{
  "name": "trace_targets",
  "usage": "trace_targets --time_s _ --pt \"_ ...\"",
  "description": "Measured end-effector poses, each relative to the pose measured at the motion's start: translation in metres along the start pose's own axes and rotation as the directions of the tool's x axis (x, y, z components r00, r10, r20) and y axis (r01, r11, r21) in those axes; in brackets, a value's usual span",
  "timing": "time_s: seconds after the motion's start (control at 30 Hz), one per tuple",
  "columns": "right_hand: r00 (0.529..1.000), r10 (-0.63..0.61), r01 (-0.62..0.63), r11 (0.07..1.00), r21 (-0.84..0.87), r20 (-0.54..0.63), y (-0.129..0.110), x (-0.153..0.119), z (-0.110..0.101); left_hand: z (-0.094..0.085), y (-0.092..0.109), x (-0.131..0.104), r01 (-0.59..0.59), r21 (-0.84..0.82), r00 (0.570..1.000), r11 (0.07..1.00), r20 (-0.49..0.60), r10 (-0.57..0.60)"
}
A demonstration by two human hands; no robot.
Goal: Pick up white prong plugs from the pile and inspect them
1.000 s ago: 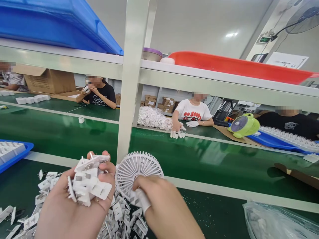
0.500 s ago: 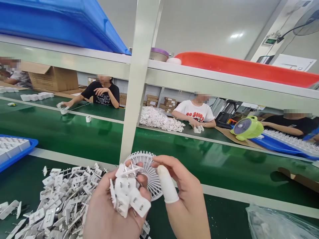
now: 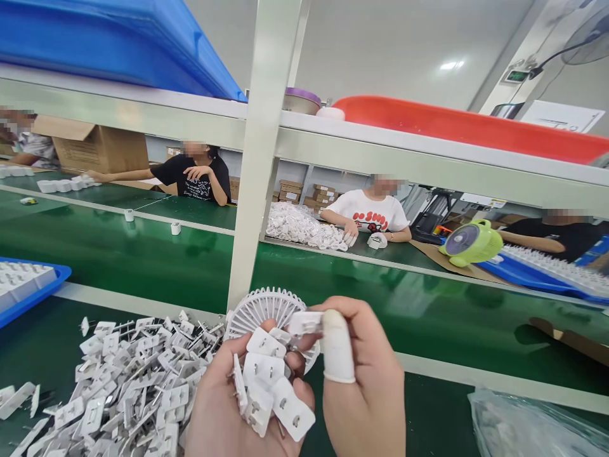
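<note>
My left hand (image 3: 238,406) is cupped palm up around several white plastic plates with metal pins (image 3: 264,368). Just to its right, my right hand (image 3: 364,368), with a white cover on the thumb, pinches one white plate (image 3: 306,323) between thumb and fingers above the held plates. Behind both hands stands a round white ribbed grille (image 3: 266,304), partly hidden by them. A large heap of similar pinned plates (image 3: 124,381) lies on the green surface at the lower left.
A pale upright post (image 3: 259,158) rises behind the hands to a shelf with a blue tray (image 3: 104,44) and a red tray (image 3: 451,127). At the left edge sits a blue-rimmed tray (image 3: 61,273); a plastic bag (image 3: 533,425) lies lower right. People work across the green belt.
My left hand has moved slightly right with its plates. My right hand now grips a single plate. Across the belt, one person's arm has reached left and another's hand has moved to the white pile.
</note>
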State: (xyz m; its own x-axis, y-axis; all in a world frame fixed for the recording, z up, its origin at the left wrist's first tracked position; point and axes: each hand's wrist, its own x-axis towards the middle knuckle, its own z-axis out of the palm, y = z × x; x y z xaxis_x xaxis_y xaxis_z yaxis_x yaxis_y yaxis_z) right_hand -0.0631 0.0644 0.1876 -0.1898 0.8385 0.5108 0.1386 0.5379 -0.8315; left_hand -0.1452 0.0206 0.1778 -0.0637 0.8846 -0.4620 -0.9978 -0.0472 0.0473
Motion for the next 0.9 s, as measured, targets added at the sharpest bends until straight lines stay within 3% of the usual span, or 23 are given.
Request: trace_targets --time_s 0.07,0.37,0.47,0.53,0.73,0.8,0.9 --pt "0.993 0.04 -0.035 0.998 0.042 -0.114 -0.002 0.0 0.002 -0.001 0.0 0.002 0.075 -0.113 0.997 0.991 0.02 -0.073" --pt "1.0 -0.006 0.005 0.999 -0.043 -0.017 0.013 0.008 -0.011 -0.001 0.002 -0.003 0.026 -0.112 0.999 0.993 -0.023 -0.028" --pt "0.998 0.011 -0.004 0.993 -0.116 0.054 0.012 0.006 -0.01 0.006 0.002 -0.007 -0.021 -0.101 0.999 0.995 -0.04 0.017" --pt "0.986 0.012 0.009 0.992 -0.125 0.165 0.011 0.005 -0.012 0.009 0.002 -0.009 -0.04 -0.112 0.998 0.993 -0.055 0.034" --pt "0.912 -0.02 0.021 1.0 0.002 0.409 0.008 0.007 -0.024 0.007 0.003 -0.005 -0.046 -0.188 0.991 0.981 -0.129 0.022" --pt "0.904 -0.044 0.022 0.998 0.057 0.425 0.007 0.007 -0.026 0.007 0.003 -0.005 -0.064 -0.18 0.988 0.982 -0.151 0.037" --pt "0.928 -0.134 0.096 0.988 0.123 0.348 0.007 0.005 -0.025 0.01 0.002 -0.006 -0.084 -0.131 0.986 0.988 -0.155 0.063"
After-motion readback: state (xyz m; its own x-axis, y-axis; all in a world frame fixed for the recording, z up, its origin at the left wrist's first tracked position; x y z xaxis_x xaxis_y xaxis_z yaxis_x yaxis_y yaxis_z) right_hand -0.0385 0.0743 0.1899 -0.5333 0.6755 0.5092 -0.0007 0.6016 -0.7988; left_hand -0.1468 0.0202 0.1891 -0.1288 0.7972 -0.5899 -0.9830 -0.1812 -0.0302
